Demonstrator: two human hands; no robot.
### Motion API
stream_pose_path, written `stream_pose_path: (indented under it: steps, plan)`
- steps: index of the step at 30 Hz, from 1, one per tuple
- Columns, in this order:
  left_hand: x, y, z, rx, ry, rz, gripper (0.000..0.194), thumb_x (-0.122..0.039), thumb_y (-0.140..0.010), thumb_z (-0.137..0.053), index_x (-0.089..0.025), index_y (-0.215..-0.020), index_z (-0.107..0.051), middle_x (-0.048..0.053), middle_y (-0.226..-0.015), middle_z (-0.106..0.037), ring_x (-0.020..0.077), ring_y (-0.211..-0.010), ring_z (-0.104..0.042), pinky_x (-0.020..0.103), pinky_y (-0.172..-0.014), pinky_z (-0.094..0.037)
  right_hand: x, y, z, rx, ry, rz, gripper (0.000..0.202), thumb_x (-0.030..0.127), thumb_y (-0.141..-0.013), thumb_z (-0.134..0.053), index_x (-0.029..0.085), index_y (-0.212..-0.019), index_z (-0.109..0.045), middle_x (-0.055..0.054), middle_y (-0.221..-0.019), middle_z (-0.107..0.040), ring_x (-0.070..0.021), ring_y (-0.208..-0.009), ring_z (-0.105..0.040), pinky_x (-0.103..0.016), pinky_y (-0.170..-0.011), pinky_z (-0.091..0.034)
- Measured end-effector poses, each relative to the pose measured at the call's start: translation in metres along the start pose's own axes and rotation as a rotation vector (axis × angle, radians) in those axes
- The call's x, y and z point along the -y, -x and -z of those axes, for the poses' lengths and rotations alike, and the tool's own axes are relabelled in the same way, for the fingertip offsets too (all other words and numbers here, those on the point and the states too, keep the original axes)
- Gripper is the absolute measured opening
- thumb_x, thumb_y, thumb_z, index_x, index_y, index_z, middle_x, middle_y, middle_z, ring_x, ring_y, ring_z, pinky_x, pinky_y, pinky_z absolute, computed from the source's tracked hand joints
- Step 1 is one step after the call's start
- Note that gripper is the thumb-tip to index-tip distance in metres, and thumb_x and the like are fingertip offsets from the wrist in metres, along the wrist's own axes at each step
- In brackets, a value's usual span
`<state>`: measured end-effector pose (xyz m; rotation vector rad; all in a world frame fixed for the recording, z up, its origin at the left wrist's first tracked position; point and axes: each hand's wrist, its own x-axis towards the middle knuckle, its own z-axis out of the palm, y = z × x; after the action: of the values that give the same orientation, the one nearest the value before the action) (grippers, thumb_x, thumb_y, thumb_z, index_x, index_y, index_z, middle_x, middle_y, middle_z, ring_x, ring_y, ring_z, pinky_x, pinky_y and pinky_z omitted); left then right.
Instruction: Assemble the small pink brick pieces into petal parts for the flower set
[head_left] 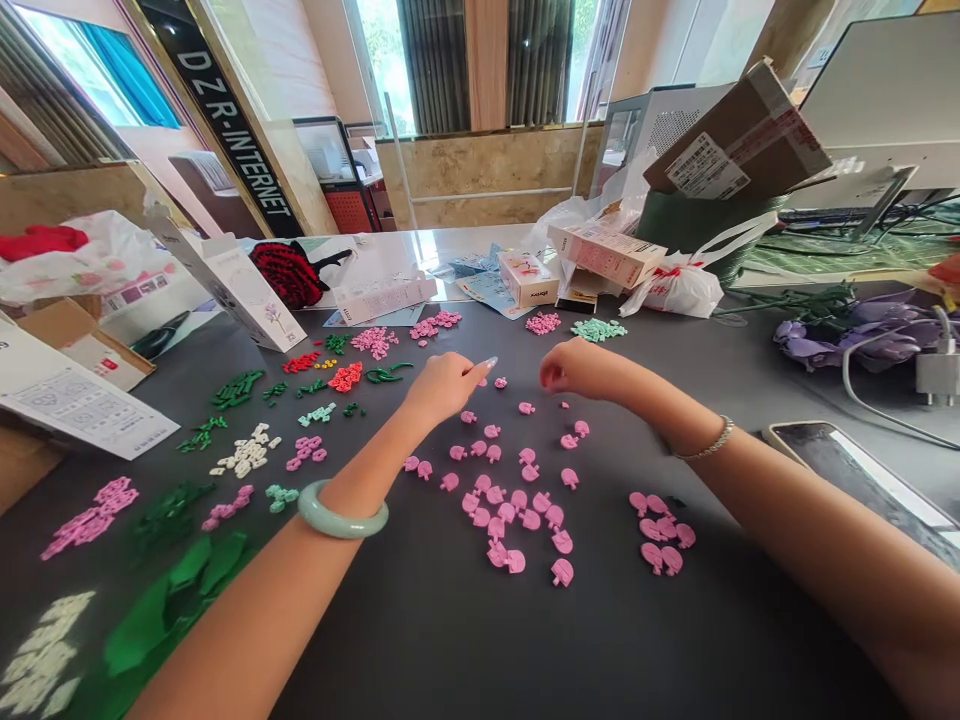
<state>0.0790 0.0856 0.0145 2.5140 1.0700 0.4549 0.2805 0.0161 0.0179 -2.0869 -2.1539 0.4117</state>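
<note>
My left hand [444, 386], with a green bangle on its wrist, is over the far middle of the dark table. Its fingers are curled and its thumb points right; whatever they may hold is hidden. Just by the thumb lies a small pink building-block piece [501, 383]. Across from it, my right hand [571, 368] hangs with fingers bent inward and mostly turned away, so I cannot see what is in them. Between my forearms, many loose pink rounded pieces [531, 520] are scattered. A smaller group of pink pieces [660, 530] lies beside my right forearm.
Sorted piles sit on the left, including cream pieces [246, 452], red pieces [346, 377] and large green leaf parts [142, 625]. Mint pieces [598, 329] lie at the back. White boxes [240, 285] stand back left. A phone [862, 480] and purple flowers [862, 335] are at right.
</note>
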Motion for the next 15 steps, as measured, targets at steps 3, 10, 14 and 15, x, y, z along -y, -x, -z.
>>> stream_pose_path:
  steps: [3, 10, 14, 15]
  plan:
    - [-0.003, 0.002, -0.004, 0.103, -0.128, -0.030, 0.049, -0.048, -0.088, -0.039, -0.018, -0.056, -0.061, 0.007, -0.058, -0.065, 0.0175, -0.049, -0.057, 0.026, -0.046, -0.035, -0.002, 0.010, 0.004, 0.087, 0.024, 0.016, 0.015, 0.006, -0.064, -0.063, 0.017, -0.070, -0.070, -0.003, -0.066, -0.068, -0.0159, -0.062, -0.060, -0.025, -0.056, -0.040]
    - [-0.007, 0.006, -0.012, 0.226, -0.421, -0.060, 0.040, -0.037, -0.090, -0.039, -0.012, -0.079, -0.069, 0.019, -0.082, -0.068, 0.0303, -0.076, -0.066, 0.031, -0.061, -0.044, 0.000, 0.010, -0.003, 0.145, 0.040, 0.087, 0.022, -0.002, -0.060, -0.054, 0.016, -0.061, -0.065, -0.002, -0.065, -0.065, -0.0144, -0.061, -0.058, -0.024, -0.056, -0.040]
    - [-0.007, 0.007, -0.011, 0.238, -0.518, -0.052, 0.041, -0.036, -0.092, -0.038, -0.011, -0.086, -0.069, 0.019, -0.084, -0.068, 0.0323, -0.081, -0.067, 0.034, -0.066, -0.045, 0.005, 0.007, 0.000, 0.107, 0.012, 0.181, 0.021, 0.001, -0.061, -0.053, 0.016, -0.067, -0.066, -0.002, -0.069, -0.065, -0.0131, -0.064, -0.056, -0.023, -0.059, -0.040]
    - [-0.008, 0.007, -0.010, 0.238, -0.537, -0.047, 0.040, -0.036, -0.092, -0.038, -0.011, -0.087, -0.070, 0.020, -0.084, -0.068, 0.0327, -0.082, -0.066, 0.035, -0.066, -0.045, 0.007, 0.004, 0.001, 0.090, 0.006, 0.200, 0.020, 0.003, -0.062, -0.053, 0.016, -0.069, -0.066, -0.002, -0.070, -0.064, -0.0127, -0.064, -0.056, -0.023, -0.059, -0.040]
